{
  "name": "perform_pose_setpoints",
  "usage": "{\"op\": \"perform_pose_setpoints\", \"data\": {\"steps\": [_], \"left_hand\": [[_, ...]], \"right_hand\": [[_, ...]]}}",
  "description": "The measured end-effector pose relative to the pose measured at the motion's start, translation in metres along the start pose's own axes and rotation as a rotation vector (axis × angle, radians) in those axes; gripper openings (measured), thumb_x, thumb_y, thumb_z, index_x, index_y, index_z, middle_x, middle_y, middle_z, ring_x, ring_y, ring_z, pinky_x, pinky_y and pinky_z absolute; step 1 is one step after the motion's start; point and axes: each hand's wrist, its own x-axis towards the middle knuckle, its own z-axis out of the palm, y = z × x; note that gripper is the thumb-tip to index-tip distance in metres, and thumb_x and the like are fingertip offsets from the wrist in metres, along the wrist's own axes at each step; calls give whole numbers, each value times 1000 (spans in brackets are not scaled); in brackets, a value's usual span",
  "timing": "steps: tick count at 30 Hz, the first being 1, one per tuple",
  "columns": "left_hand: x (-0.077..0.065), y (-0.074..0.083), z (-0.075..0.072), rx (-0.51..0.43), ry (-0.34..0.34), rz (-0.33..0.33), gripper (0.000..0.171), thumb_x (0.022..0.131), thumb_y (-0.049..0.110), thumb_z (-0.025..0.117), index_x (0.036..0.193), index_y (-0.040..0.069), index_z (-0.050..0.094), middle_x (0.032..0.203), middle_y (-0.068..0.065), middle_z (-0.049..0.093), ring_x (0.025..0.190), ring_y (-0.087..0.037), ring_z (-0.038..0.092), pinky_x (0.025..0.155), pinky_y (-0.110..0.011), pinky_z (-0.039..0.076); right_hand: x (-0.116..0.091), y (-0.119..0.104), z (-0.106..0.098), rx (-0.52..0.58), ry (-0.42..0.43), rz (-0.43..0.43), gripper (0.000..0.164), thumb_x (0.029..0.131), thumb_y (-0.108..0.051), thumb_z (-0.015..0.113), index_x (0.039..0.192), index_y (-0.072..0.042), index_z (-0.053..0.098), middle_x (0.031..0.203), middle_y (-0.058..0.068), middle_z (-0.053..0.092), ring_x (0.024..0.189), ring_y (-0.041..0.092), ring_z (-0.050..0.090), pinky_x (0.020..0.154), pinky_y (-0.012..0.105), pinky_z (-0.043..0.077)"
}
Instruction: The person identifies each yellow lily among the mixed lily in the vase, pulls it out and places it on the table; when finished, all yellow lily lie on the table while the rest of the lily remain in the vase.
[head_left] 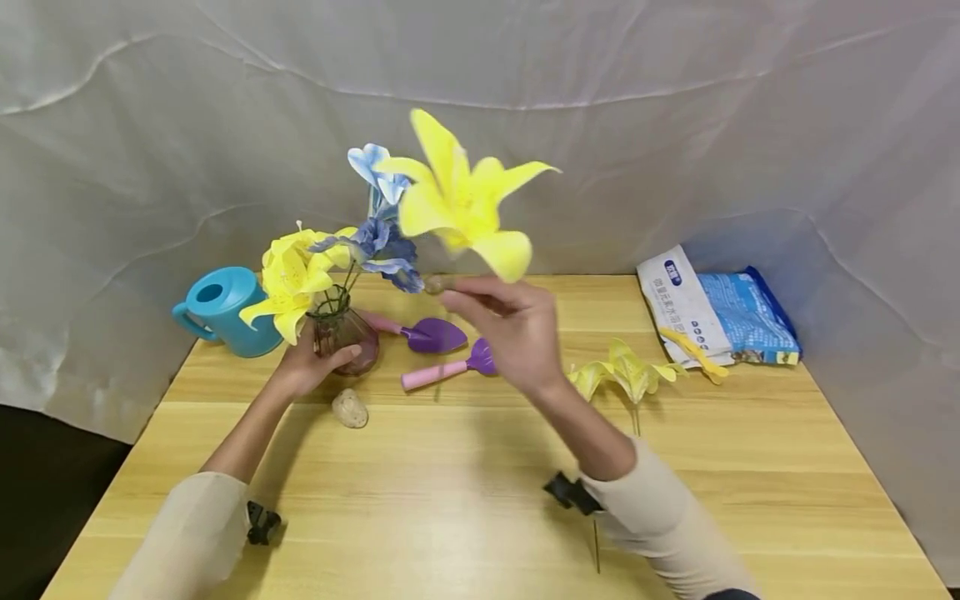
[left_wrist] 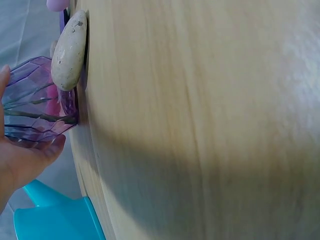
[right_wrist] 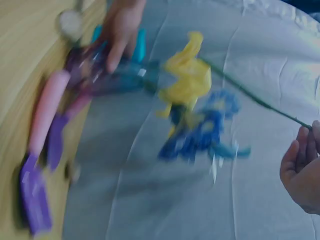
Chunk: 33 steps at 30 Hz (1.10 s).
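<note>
My left hand (head_left: 311, 362) holds a purple-tinted, faceted glass vase (left_wrist: 35, 92), thumb on one side and fingers on the other. Yellow lilies (head_left: 288, 279) and blue flowers (head_left: 382, 242) stand in the vase, their stems showing through the glass. My right hand (head_left: 517, 329) is raised right of the vase and pinches a green stem (right_wrist: 250, 95) between thumb and fingers. A large yellow lily (head_left: 465, 196) shows above that hand in the head view. The stem's far end overlaps the vase's yellow flowers in the right wrist view, which is blurred.
A blue watering can (head_left: 240, 325) stands left of the vase, and a pale stone (head_left: 350, 408) lies in front. Right of it are a purple trowel (head_left: 435, 336) and a pink-handled tool (head_left: 435, 375). More yellow lilies (head_left: 630, 371) and printed bags (head_left: 682, 304) lie at right.
</note>
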Motion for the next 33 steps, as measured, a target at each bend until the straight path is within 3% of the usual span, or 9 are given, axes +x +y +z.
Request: {"op": "perform_pose_setpoints", "data": {"steps": [5,11,14,18,20,26,33], "left_hand": [[0,0,0,14,-6,-6,108,74,62,53,138,6,-14,138,-33,8,124,-46,13,94,-56,24],[0,-2,1,18,10,7,105,75,61,53,139,7,-10,138,-32,10,124,-45,13,94,-56,23],[0,-3,1,19,20,22,103,75,61,53,140,6,-5,135,-33,18,122,-44,21,91,-54,28],[-1,-5,1,20,21,32,102,76,59,53,139,4,-4,134,-33,19,121,-44,22,90,-54,29],[-2,-5,0,22,15,32,102,76,58,53,139,4,-6,137,-33,13,123,-45,16,92,-56,25],[0,-2,-1,22,3,37,105,77,58,53,138,5,-12,139,-32,5,124,-47,10,94,-58,20],[0,1,-2,12,-11,27,105,77,58,53,138,4,-12,139,-32,6,124,-47,11,93,-58,22]], "right_hand": [[-20,-7,-57,-144,4,156,11,73,7,66,84,10,64,80,16,65,69,23,62,62,32,51],[-55,-21,-129,-373,28,448,17,77,-9,67,87,5,65,79,6,66,71,21,62,65,25,50],[-77,-29,-164,-541,35,591,21,79,-20,66,90,-2,67,82,2,66,75,16,61,66,22,48],[-107,-36,-204,-740,-14,765,27,81,-33,62,94,-10,68,86,0,66,79,9,59,67,19,46],[-123,-39,-222,-793,-52,839,31,82,-37,60,95,-11,68,88,-1,66,80,8,58,66,20,46],[-166,-45,-260,-822,-104,1014,40,82,-41,57,99,-6,66,86,3,66,76,15,60,62,28,48],[-196,-37,-272,-713,-124,1183,43,82,-38,59,100,0,64,82,9,66,71,16,62,61,29,50]]}}
